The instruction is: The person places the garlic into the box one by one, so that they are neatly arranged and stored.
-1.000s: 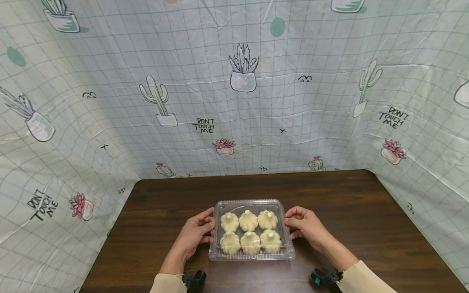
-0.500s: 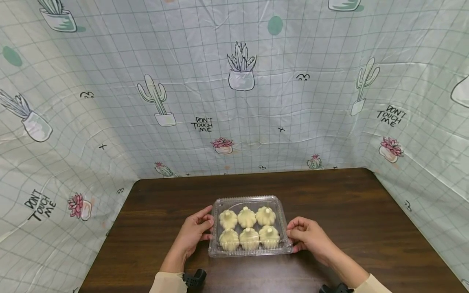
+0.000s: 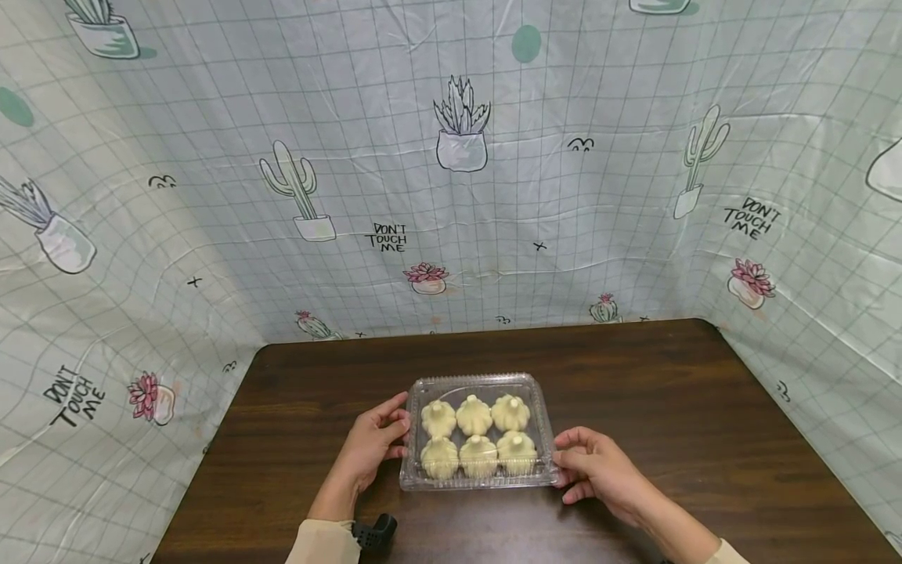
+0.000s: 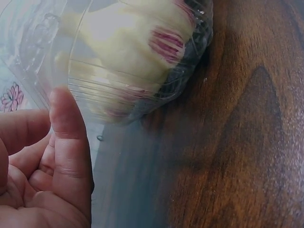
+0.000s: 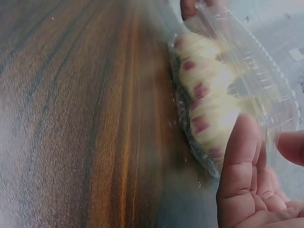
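Observation:
A clear plastic clamshell box [image 3: 486,482], its lid down, lies on the table in the head view. Inside, two rows of three pale cream, garlic-shaped pieces [image 3: 474,415] show through the plastic. My left hand [image 3: 373,446] holds the box's left edge, thumb on the near side and fingers farther along. At the near right corner my right hand [image 3: 599,474] has thumb and fingers at the rim. Close up, the left thumb [image 4: 69,128] touches the plastic. In the right wrist view, thumb and finger stand either side of the lid edge [image 5: 273,114]; purple-pink streaks mark the pieces.
The dark brown wooden table [image 3: 317,384] extends around the box. A hanging cloth [image 3: 535,188] printed with cacti and grid lines encloses the back and both sides. A black band [image 3: 375,533] sits on the left wrist.
My right hand has slid along the box's right edge toward the near corner. The box shifts slightly up and left in the head view, along with the background. My left hand keeps its place on it.

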`<state>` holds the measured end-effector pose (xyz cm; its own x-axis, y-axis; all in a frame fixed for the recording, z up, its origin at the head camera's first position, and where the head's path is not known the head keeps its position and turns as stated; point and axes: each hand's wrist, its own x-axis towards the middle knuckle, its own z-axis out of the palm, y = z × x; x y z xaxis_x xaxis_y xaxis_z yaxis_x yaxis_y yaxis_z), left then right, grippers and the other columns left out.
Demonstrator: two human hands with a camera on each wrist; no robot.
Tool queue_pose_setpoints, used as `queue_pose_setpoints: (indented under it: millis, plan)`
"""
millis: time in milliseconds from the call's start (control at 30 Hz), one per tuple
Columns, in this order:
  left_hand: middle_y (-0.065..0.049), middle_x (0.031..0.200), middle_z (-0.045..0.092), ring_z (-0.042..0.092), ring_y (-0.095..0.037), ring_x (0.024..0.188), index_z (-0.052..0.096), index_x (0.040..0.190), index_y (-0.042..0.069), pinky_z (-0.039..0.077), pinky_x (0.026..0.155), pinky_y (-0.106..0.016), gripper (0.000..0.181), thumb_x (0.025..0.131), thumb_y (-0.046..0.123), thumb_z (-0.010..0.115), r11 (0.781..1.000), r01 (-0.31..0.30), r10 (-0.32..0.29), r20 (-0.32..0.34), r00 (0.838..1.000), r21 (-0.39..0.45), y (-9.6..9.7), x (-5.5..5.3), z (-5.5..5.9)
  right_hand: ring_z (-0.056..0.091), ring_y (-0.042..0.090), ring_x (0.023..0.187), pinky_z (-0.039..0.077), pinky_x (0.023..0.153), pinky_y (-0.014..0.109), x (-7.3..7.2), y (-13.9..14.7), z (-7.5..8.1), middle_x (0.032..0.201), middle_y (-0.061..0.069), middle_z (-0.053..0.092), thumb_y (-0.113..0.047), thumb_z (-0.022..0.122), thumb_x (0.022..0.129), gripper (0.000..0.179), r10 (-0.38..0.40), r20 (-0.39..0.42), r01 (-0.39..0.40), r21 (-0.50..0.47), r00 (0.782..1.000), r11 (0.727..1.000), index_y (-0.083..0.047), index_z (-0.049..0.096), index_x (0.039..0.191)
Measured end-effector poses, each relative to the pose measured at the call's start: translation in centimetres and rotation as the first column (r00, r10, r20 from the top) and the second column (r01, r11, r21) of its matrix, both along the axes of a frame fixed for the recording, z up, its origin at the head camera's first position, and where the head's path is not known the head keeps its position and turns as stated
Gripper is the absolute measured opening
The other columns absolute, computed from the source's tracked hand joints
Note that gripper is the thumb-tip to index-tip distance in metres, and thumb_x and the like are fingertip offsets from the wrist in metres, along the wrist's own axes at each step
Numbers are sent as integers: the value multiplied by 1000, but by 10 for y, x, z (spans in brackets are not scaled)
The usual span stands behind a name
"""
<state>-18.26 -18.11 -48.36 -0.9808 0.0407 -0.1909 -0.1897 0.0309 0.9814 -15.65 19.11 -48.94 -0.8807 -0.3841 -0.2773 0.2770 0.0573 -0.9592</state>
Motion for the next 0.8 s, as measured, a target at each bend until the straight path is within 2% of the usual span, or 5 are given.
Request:
queue_pose_setpoints:
  millis: [133,333,500,633,800]
  plan:
    - [-8,109,58,56,-16,82,49,157,3,57,58,-24,54,104,-3,59,1000,-5,5,1,1000,-3,0,-1,-1,70,18,81,64,66,31,2,1,2,92,9,66,-16,64,103,45,25,34,-25,-13,999,1000,11,46,134]
    - [-8,108,58,56,-16,82,48,157,2,57,57,-24,54,105,-3,59,1000,-6,6,-1,1000,-1,0,-1,0,74,17,81,65,69,32,4,5,3,95,8,67,-18,61,106,25,94,49,-92,-47,994,995,5,61,115]
    - [-8,109,58,56,-17,82,47,158,1,57,57,-24,54,105,-3,58,1000,-8,8,-7,1000,4,-1,-1,0,77,17,81,66,71,33,6,6,1,95,8,75,-20,60,107,21,161,86,-152,-105,983,983,0,64,107]
    - [-8,109,58,57,-17,82,46,158,1,57,57,-25,54,105,-2,58,1000,-8,8,-13,1000,-1,0,-1,0,79,19,84,66,74,36,7,6,0,95,10,77,-23,59,108,25,192,111,-177,-127,975,976,1,65,108]
    - [-8,109,58,57,-17,82,46,159,2,57,57,-25,54,106,0,57,1000,-17,17,-10,1000,-1,1,-1,0,79,21,86,66,76,35,8,7,0,96,11,78,-23,57,109,30,184,123,-169,-122,975,978,6,65,114]
